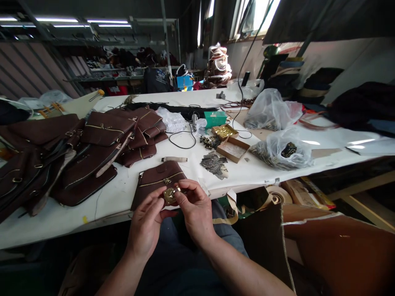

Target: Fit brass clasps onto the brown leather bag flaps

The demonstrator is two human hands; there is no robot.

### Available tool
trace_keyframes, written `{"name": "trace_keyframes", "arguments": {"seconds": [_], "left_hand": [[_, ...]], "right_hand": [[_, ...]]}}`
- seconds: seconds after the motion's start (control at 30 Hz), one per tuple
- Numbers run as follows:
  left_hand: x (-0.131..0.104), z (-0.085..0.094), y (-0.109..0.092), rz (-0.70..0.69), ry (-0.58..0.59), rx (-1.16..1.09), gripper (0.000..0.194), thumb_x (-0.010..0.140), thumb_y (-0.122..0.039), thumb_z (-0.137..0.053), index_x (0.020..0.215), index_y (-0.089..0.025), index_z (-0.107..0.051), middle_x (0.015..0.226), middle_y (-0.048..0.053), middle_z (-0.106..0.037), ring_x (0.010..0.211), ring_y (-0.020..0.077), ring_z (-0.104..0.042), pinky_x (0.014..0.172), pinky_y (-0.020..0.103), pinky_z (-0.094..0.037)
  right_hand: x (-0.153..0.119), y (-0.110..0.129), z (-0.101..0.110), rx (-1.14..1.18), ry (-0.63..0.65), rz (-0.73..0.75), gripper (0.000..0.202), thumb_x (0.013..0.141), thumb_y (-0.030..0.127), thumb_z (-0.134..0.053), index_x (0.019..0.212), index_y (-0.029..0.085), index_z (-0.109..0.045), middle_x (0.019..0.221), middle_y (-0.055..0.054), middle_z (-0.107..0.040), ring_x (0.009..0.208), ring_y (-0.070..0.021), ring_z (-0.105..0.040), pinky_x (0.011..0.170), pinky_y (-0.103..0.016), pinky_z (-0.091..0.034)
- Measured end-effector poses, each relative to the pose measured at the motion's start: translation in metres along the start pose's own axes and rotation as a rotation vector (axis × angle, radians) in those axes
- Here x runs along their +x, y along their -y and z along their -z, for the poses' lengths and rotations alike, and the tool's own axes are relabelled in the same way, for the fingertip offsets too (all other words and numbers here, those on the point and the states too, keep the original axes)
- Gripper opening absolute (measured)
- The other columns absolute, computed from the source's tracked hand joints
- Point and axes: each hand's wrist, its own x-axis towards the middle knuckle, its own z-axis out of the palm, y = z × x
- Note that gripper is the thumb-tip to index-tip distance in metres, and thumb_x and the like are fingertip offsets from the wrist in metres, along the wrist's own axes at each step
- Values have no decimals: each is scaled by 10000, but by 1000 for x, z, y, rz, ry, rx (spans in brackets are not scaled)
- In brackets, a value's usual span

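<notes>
Between my two hands is a small gold-coloured metal bag clasp (169,196), held up over the table's front edge. My left hand (147,222) pinches its left side. The thumb and fingers of my right hand (196,207) close on its right side. Just behind the clasp lies a dark brown leather bag piece (157,174) with a brass zipper (165,180); my hands cover its near right part. To the right, a heap of flat grey metal plates (214,165) rests on the white table (185,176).
Several brown leather bags (105,139) are piled on the left. Small cardboard boxes, one with gold-coloured pieces (224,131), sit beside a green box (215,119). Clear plastic bags (282,150) lie to the right. A large cardboard box (336,246) stands below the table at right.
</notes>
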Motion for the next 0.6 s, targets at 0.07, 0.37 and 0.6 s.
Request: {"name": "trace_keyframes", "arguments": {"seconds": [0.07, 0.37, 0.6], "left_hand": [[-4, 0, 3, -17, -41, 56, 491, 827, -378, -903, 1264, -210, -751, 1211, 107, -797, 982, 237, -785, 771, 313, -664], [12, 15, -21, -104, -104, 252, 520, 797, -370, -926, 1256, -178, -776, 1017, 67, -813, 749, 172, -778, 733, 307, -678], [19, 17, -36, -86, -1, 381, 482, 840, -377, -892, 1267, -181, -784, 997, 73, -822, 753, 187, -777, 769, 362, -696]], "right_hand": [[0, 0, 1, 11, -13, -23, 214, 824, 262, -876, 1015, 252, -781, 1152, -42, -711, 947, -196, -697, 858, -355, -617], [-6, -2, 3, 140, 40, -244, 257, 807, 290, -901, 1019, 229, -769, 992, -30, -812, 916, -201, -741, 969, -401, -591], [-2, -7, 6, 215, 61, -309, 321, 739, 286, -957, 997, 218, -780, 957, -1, -778, 832, -158, -703, 824, -323, -608]]}}
